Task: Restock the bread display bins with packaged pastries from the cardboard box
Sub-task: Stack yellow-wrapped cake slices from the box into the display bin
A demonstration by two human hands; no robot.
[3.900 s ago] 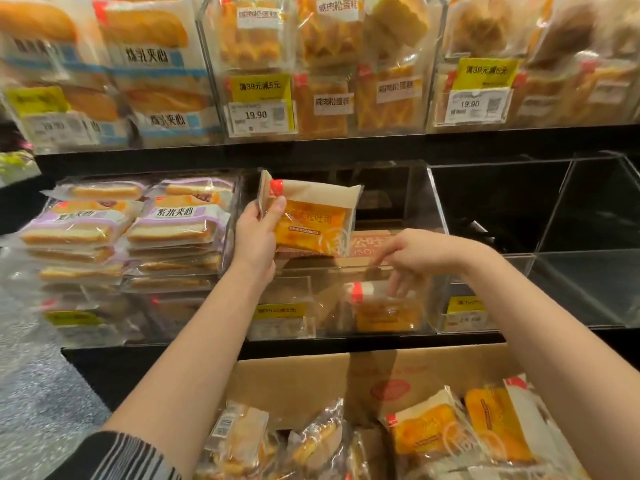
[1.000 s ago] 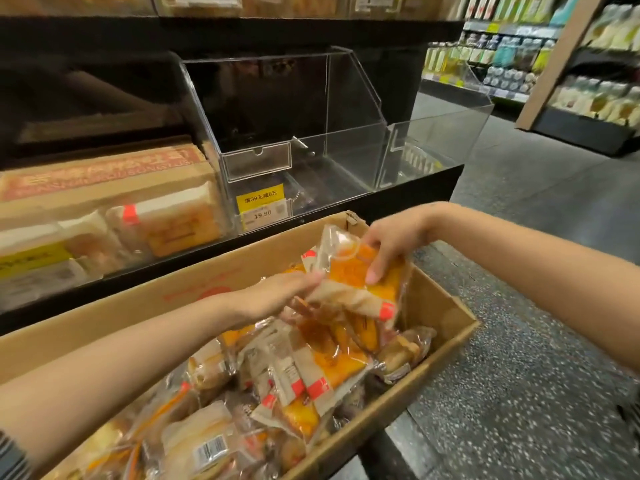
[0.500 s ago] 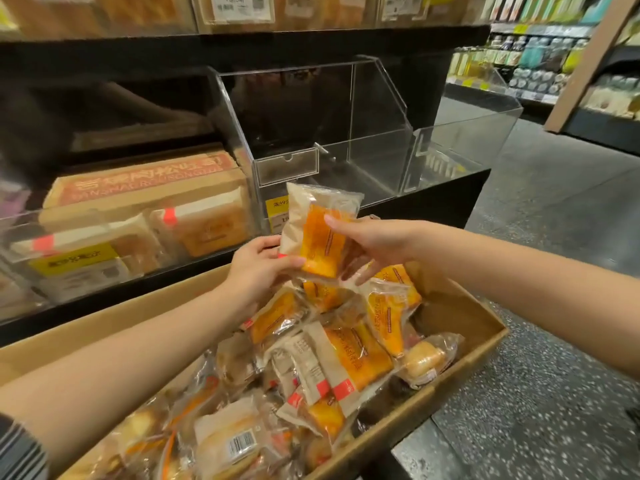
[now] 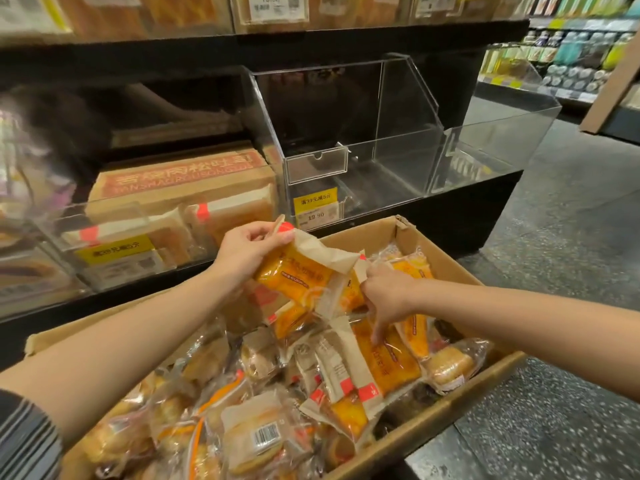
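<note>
A cardboard box (image 4: 446, 261) full of packaged pastries sits in front of the display shelf. My left hand (image 4: 244, 252) grips an orange-and-paper pastry pack (image 4: 298, 271) by its top corner, held above the box. My right hand (image 4: 388, 292) reaches down into the box, its fingers curled at the edge of a second orange pack (image 4: 349, 292) and one finger pointing down onto the packs (image 4: 384, 362) below. The clear bin (image 4: 145, 237) on the left holds a few such packs; the clear bin (image 4: 391, 133) in the middle holds none.
Another clear bin (image 4: 502, 133) stands at the shelf's right end. A brown carton (image 4: 180, 181) lies behind the left bin. Upper shelf bins carry price tags (image 4: 272, 6). The speckled aisle floor (image 4: 571, 237) opens to the right, with a drinks shelf (image 4: 571, 53) beyond.
My left hand has taken over the orange pack and lifted it. My right hand let go of it and dropped into the box onto other packs.
</note>
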